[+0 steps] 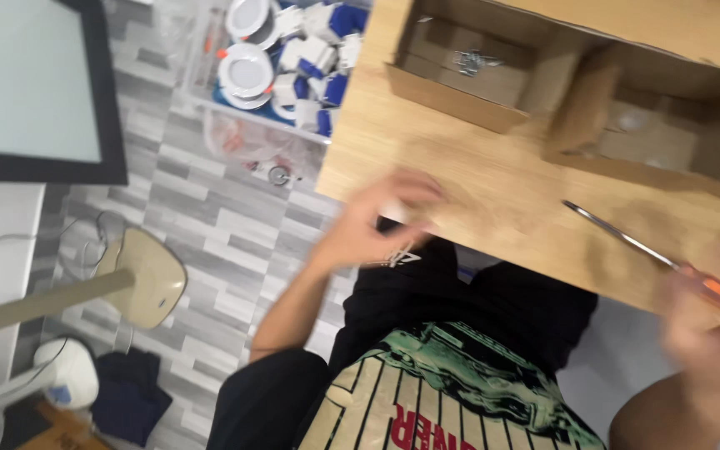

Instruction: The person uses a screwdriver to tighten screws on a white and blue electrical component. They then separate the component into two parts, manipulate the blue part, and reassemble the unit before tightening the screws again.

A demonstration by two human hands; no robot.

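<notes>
My left hand (377, 221) is at the near edge of the wooden table (493, 200), fingers curled around a small white piece (395, 209); motion blur hides its shape. My right hand (710, 329), also blurred, is at the table's right edge, closed on the orange handle of a pair of scissors (627, 242). The thin metal blades lie over the tabletop and point toward the left hand. My lap, in black shorts and a striped shirt, is below the table edge.
Two open cardboard boxes (460, 92) (668, 142) stand at the back of the table, the left one holding small metal parts (472, 60). On the floor are a clear bin of white round lamps (247, 71), a beige stand base (150, 275) and a dark-framed panel (110, 100).
</notes>
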